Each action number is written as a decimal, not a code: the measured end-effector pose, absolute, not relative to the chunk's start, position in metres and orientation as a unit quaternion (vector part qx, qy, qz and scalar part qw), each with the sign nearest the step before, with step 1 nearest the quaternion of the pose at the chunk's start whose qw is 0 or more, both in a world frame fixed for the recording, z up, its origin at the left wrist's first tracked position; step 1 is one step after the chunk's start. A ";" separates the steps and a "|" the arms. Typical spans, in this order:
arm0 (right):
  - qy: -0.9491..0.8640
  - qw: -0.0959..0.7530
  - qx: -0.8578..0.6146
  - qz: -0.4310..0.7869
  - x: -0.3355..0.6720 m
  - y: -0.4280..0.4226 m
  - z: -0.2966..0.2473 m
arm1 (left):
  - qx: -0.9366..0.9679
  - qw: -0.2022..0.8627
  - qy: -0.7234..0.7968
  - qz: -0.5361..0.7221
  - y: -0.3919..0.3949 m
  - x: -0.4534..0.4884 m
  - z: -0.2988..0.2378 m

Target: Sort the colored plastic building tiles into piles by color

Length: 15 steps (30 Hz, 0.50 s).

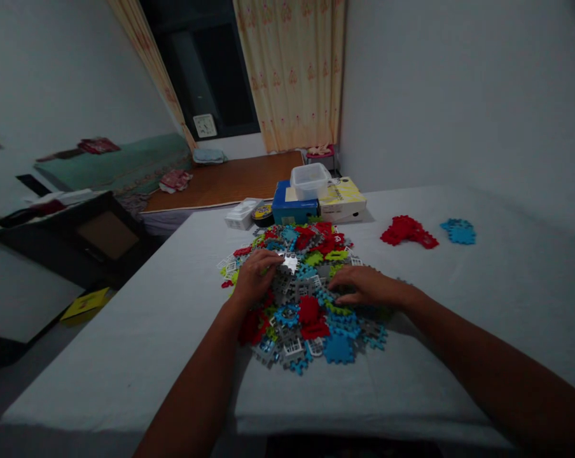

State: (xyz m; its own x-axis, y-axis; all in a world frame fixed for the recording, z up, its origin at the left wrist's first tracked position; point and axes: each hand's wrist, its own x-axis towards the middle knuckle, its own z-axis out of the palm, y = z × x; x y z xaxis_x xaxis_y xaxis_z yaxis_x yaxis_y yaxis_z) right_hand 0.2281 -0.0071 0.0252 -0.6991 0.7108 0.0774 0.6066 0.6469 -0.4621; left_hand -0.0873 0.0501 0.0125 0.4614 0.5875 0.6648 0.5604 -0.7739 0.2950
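Note:
A heap of flat interlocking plastic pieces (311, 305) in red, blue, green, grey and white lies on the white table (483, 286). My left hand (255, 275) rests on the heap's left side, its fingers closed on a grey-white piece (289, 261). On the right side of the heap my right hand (364, 286) lies palm down, fingers pressed onto the pieces; whether it holds one is hidden.
A small red pile (408, 230) and a small blue pile (459, 231) lie apart at the right. At the table's far edge stand a blue box (290, 207), a yellow box (345, 197), a clear tub (310, 180) and a white case (242, 214). A bed and curtains are beyond.

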 end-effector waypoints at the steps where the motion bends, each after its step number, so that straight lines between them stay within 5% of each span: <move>1: -0.898 0.123 -0.370 0.205 0.229 -0.007 0.025 | 0.852 0.022 0.336 0.401 0.051 -0.088 0.012; 15: -0.868 0.258 -0.383 0.185 0.236 0.007 0.006 | 0.851 0.028 0.351 0.391 0.050 -0.088 0.012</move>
State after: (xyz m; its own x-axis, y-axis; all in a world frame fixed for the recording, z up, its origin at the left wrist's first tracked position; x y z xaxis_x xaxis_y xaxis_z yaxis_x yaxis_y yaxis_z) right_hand 0.2357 0.0075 0.0062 -0.5739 0.7594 0.3065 0.5686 0.6389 -0.5181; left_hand -0.0880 0.0497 0.0122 0.4485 0.6190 0.6447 0.5754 -0.7520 0.3216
